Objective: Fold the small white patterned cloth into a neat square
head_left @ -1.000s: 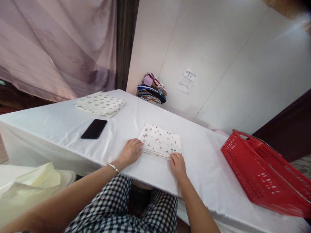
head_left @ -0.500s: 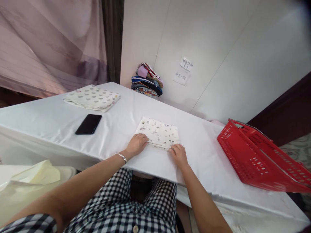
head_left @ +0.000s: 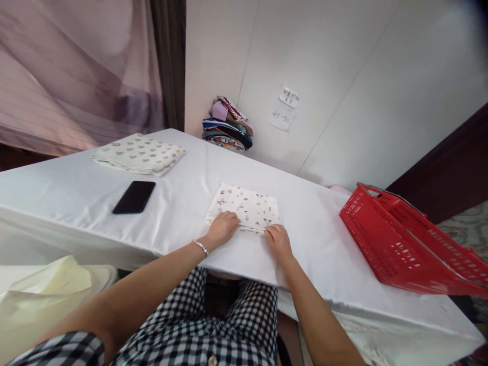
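Note:
A folded white cloth with small printed figures (head_left: 246, 206) lies on the white-covered table (head_left: 183, 203) in front of me. My left hand (head_left: 223, 227) rests on the cloth's near left edge, fingers curled over it. My right hand (head_left: 278, 241) grips the near right corner of the same cloth. A metal bracelet sits on my left wrist.
A black phone (head_left: 134, 196) lies left of the cloth. Another folded patterned cloth (head_left: 139, 153) sits at the far left. A stack of colourful fabrics (head_left: 227, 124) leans by the wall. A red plastic basket (head_left: 407, 239) stands at the right. Pale yellow fabric (head_left: 41, 284) lies low left.
My left hand has slid right along the cloth's near edge, closer to my right hand. The view has shifted slightly.

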### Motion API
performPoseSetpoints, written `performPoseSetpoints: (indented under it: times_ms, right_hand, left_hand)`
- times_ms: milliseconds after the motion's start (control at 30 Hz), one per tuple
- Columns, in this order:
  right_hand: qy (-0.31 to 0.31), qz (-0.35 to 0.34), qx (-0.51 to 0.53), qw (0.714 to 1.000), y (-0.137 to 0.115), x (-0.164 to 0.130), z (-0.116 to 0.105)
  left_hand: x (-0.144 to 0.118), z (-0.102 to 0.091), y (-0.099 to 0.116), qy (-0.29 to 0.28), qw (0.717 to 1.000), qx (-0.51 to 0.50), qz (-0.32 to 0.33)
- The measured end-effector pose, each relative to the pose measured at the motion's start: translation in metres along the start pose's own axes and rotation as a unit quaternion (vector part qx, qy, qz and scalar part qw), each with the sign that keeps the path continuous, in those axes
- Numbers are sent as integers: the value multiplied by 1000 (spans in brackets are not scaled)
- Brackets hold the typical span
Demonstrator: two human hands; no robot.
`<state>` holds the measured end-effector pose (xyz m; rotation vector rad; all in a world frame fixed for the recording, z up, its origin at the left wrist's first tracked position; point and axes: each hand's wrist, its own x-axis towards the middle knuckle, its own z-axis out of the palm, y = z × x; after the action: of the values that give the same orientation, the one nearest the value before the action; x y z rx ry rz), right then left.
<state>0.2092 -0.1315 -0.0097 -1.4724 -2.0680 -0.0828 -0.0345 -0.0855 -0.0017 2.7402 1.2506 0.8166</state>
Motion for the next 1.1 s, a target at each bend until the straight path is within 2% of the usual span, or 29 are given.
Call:
performPoseSetpoints:
  times_ms: [67, 167, 300, 567, 667, 933, 1033, 1100]
  right_hand:
    - [-8, -2, -7, 1000, -11, 6, 6]
    - [-29, -42, -6, 999, -30, 18, 19]
    - [-34, -69, -8, 997, -37, 22, 31]
    - [-6, -72, 19, 997, -19, 10, 30]
    - [-17, -71, 12, 997, -11, 8, 22]
    - [-44, -15, -56, 997, 26, -13, -14]
    - [-55, 4, -23, 998, 30, -12, -14]
    - [-47, 48, 41, 997, 30, -9, -14]
  left_hand:
    - [0, 1, 7, -1, 1000, 2, 10]
    - [1, 3, 14, -5, 1000, 5, 28]
    - [-2, 3, 8, -13, 999, 6, 41]
    - [-13, 4, -21, 25, 999, -14, 41]
    - [-12, 6, -21, 34, 998, -23, 38]
    - [-9, 7, -21, 34, 998, -28, 32]
    - [-8, 8, -21, 33, 999, -29, 32]
    - [-8, 8, -21, 34, 998, -31, 33]
